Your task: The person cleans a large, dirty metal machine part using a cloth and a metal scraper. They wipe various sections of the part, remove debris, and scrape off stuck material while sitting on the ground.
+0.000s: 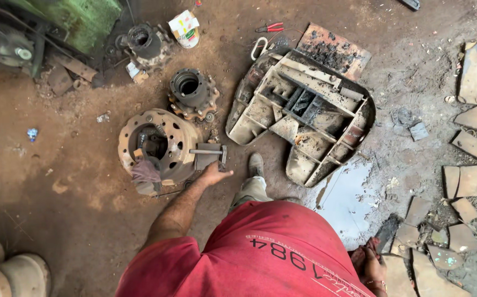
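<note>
Red shirt fills the near edge of the view, and from it the person's left hand [214, 175] stretches down toward a hammer [210, 152] lying on a flat metal plate [207, 158] on the dirt floor. Its fingers are loosely spread and narrow, resting at the plate's near edge, not yet closed on anything; the hammer's handle lies apart, just beyond the fingertips. The right hand [371, 263] hangs low at the near right by the broken slabs, and I cannot tell whether it holds anything.

Judging by the layout, the stripping of the wheel parts looks well along: a rusty brake drum [158, 148] sits on the floor left of the hammer, with a rag [145, 171] draped over its near rim, and two greasy hubs [191, 92] stand farther off, separate from it. The drum is pitted, orange-brown, its bolt holes open and its bore dark. What remains I cannot read from here.
</note>
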